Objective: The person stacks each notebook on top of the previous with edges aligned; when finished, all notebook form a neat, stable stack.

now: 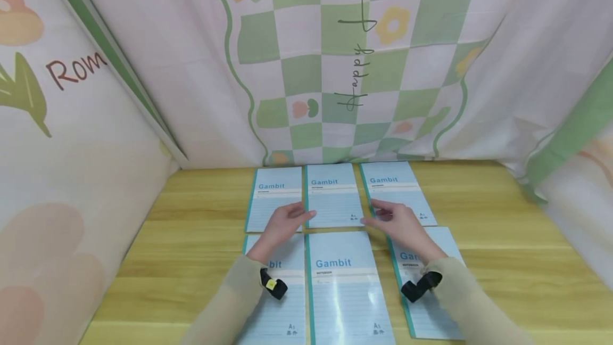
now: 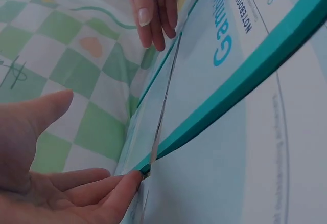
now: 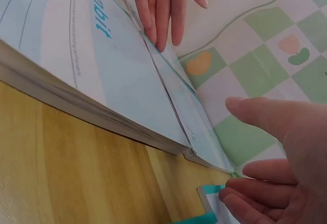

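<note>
Several pale-blue Gambit notebooks with teal spines lie flat in a back row and a front row. My left hand [image 1: 286,222] is over the lower part of the back left notebook [image 1: 279,180], its thumb reaching to the back middle notebook [image 1: 331,196]. My right hand [image 1: 395,220] is over the lower left of the back right notebook [image 1: 390,174], its thumb near the back middle one's lower right corner. Both hands have thumb and fingers apart with nothing between them. In the left wrist view, the left fingertips [image 2: 134,179] are at a notebook's teal spine; contact is unclear.
The front middle notebook [image 1: 347,281] lies between my forearms. The sleeves partly cover the front left notebook [image 1: 292,302] and front right notebook [image 1: 426,302]. Wood-grain table [image 1: 191,244] shows on both sides. A patterned curtain [image 1: 345,68] hangs behind the back row.
</note>
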Demonstrator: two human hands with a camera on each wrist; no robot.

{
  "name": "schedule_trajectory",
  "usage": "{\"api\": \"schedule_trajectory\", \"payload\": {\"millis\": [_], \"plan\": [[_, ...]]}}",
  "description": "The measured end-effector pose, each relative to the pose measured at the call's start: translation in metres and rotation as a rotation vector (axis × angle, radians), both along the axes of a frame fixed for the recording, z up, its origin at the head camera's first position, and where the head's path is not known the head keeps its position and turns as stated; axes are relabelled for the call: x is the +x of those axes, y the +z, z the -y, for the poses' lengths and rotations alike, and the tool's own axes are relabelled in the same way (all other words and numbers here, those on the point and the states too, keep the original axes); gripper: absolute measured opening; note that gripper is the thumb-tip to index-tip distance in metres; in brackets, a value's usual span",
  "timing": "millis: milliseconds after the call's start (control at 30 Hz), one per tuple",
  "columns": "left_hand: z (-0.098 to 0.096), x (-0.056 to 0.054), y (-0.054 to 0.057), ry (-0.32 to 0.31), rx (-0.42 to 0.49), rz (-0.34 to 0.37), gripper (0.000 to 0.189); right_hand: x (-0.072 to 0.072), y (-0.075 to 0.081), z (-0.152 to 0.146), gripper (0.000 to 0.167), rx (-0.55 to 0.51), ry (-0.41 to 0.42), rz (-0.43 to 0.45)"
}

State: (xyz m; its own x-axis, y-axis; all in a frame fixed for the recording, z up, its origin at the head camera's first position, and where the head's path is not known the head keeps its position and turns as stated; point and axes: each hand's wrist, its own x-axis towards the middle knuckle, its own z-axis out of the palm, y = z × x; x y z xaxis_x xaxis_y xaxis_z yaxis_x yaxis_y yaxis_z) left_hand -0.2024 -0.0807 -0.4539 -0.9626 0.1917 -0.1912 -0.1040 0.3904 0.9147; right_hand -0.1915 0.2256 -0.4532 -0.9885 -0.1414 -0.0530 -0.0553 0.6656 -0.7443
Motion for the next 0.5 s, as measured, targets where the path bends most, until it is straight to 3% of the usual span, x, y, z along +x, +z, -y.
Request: {"api": "schedule_trajectory", "payload": {"millis": [300, 500], "plan": [[-0.009, -0.001, -0.001, 0.081, 0.030, 0.067, 0.077, 0.000, -0.004, 0.010, 0.075, -0.004, 0.020, -0.008], [-0.014, 0.000, 0.000, 0.100, 0.074, 0.098, 0.078, 0.000, -0.006, 0.016, 0.076, -0.017, 0.031, -0.003]]}}
